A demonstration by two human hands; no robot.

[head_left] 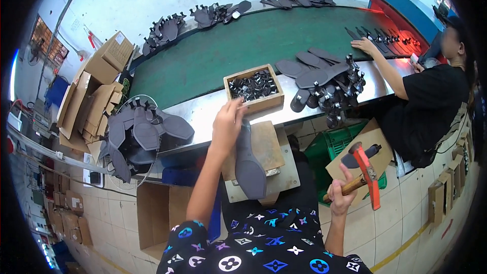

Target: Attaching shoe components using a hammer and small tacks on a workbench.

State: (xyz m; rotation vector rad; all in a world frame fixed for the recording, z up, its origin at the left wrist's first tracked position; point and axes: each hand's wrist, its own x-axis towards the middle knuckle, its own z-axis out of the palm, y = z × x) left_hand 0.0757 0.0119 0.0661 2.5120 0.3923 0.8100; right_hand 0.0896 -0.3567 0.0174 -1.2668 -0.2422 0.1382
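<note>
Now: Sole, Hammer and Wooden Box at the Bench

Places are given relative to the wooden box (265, 105). The green conveyor belt (203, 61) extends beyond it. To its right sits a co-worker (431, 86), one hand (365, 45) at the parts on the belt. A heap of dark soles (319, 76) lies just right of the box; a loaded basket of soles (147, 129) stands well to its left. On its near side, a metal plate (286, 175) carries a tan pad (269, 147), across which lies a single sole (250, 172), wide end toward the wearer and overhanging the pad.

Down and right of the box, the right hand (341, 195) is wrapped around the handle of a red-headed hammer (366, 172), one finger raised off it. The left hand (227, 124) is at the box's near left corner, fingers bent and close together; whether they pinch anything cannot be told. Inside the box are small black parts (252, 85).

Possible faults: an off-centre blow could tip the overhanging sole; the left fingers, if left near its narrow end, could be struck; a loose grip could let the hammer twist.

Obscured: the left fingertips' undersides, the sole's narrow end beside that hand, and individual parts, too small and crowded to separate. The dark rim cuts off the co-worker's back.
</note>
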